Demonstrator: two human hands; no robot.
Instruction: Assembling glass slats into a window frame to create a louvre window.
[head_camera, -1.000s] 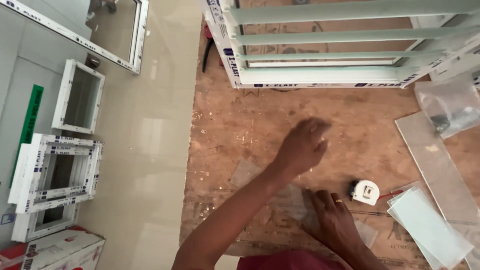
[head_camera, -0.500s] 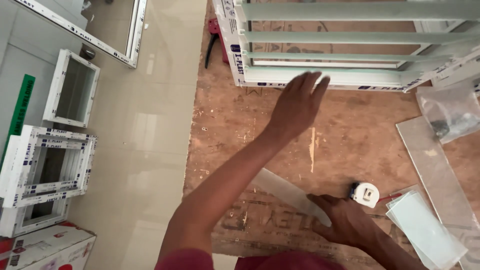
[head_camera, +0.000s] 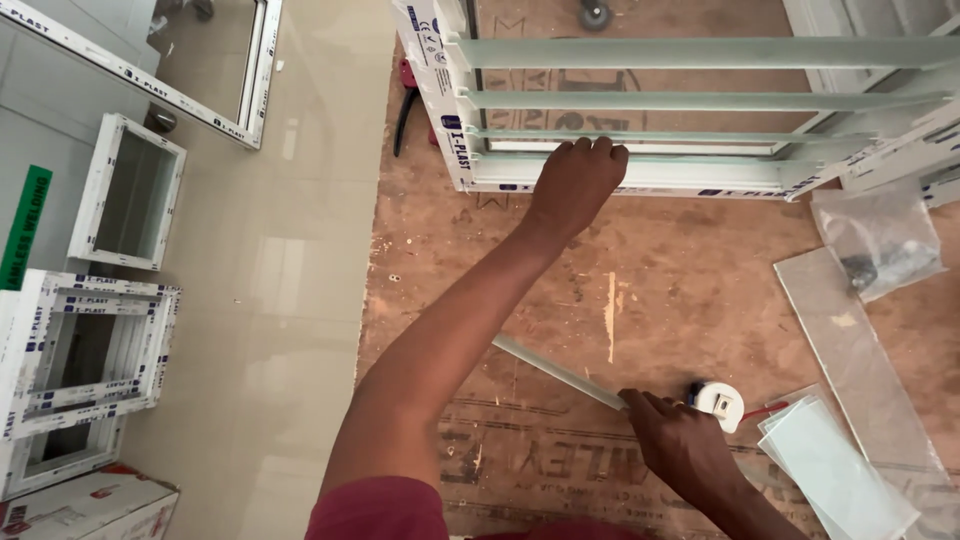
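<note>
My left hand (head_camera: 578, 178) reaches forward and grips the near rail of a white louvre window frame (head_camera: 640, 172) that lies on the plywood workbench (head_camera: 680, 280); the frame carries several frosted glass slats (head_camera: 700, 52). Near the bench's front, my right hand (head_camera: 672, 440) holds one end of a long narrow glass slat (head_camera: 555, 370) that lies flat and runs off to the upper left under my left forearm. A small white tape measure (head_camera: 720, 402) sits just right of my right hand.
Loose glass strips (head_camera: 835, 470) and a longer pane (head_camera: 850, 350) lie at the right, with a clear plastic bag of hardware (head_camera: 880, 240) above them. Red-handled pliers (head_camera: 405, 100) rest at the bench's left edge. White window frames (head_camera: 85, 350) stand on the tiled floor at left.
My left hand has moved away from the glass slat up to the louvre frame and closed on its near rail. My right hand stays on the slat's end.
</note>
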